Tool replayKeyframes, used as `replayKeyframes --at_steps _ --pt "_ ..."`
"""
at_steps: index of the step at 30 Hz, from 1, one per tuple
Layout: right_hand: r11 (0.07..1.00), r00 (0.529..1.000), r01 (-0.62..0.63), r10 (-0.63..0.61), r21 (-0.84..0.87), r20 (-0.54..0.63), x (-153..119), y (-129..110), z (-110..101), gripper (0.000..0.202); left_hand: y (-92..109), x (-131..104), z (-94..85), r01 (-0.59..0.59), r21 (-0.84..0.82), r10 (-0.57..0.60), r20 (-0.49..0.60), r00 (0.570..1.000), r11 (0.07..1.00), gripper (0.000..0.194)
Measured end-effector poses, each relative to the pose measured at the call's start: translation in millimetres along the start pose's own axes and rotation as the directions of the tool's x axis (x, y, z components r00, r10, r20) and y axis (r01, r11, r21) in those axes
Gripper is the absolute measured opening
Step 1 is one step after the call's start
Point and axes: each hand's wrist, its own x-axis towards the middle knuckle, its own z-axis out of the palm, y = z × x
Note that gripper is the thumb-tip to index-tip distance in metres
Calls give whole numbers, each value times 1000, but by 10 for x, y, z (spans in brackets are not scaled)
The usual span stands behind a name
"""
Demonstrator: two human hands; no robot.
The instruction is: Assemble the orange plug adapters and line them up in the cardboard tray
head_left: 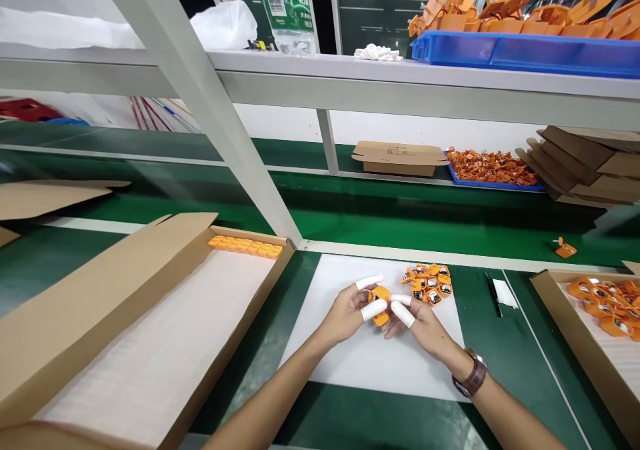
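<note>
A worker's left hand [345, 313] pinches an orange part [381, 294] between white-capped fingers [373, 310] above a white sheet [360, 367], while the right hand [426, 325] holds narrowed fingertips [403, 314] at its edge, whether gripping it I cannot tell; similar orange pieces [431, 283] cluster just beyond.

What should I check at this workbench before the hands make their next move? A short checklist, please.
1. Small orange plastic part held by the left hand: ok.
2. Right hand gripping that part too: cannot tell; its fingertips are close against it, but contact is unclear.
3. White, tube-shaped finger covers on both thumbs and forefingers: ok.
4. Flat white rectangular sheet beneath the hands: ok.
5. Cluster of orange plastic parts near the right hand, on the sheet: ok.
6. Held part free of flaws: cannot tell; fingers cover much of it.
</note>
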Motion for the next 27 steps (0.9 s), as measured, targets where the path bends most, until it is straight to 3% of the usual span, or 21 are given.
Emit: replayKeyframes --at_steps 4,8,11,14,16,18,20,22,25,27 --pt "1000 999 -21 21 11 38 31 0 13 53 -95 9 39 -34 -50 27 -136 990 998 49" --pt "997 997 57 -59 -53 -40 88 127 -24 47 -175 20 22 9 -54 -22 -243 970 998 43" --pt "986 979 131 -146 -106 -142 101 182 -50 43 -189 18 -2 63 -43 -69 -175 982 997 44" --pt "930 920 276 -329 -244 -211 73 143 -49 34 -176 18 -7 119 -53 -120 -27 992 992 45" --pt "866 886 349 -429 -358 -174 37 81 -40 30 -173 19 -2 143 -66 -141 36 989 988 42" --pt "831 880 378 -459 -408 -119 -2 20 -31 27 -182 16 5 144 -70 -142 29 989 987 40" --pt "825 879 390 -465 -409 -102 -35 -14 -24 20 -203 5 17 89 -51 -91 -36 995 995 37" --pt "837 882 381 -456 -393 -116 -55 -11 -17 16 -229 -16 33 -32 6 33 -80 996 999 33" --pt "876 901 323 -401 -359 -168 -66 30 -9 18 -275 -52 59 -207 99 210 -25 977 973 32" --pt "890 913 287 -366 -355 -180 -69 42 -11 19 -305 -68 67 -253 145 252 22 967 957 34"
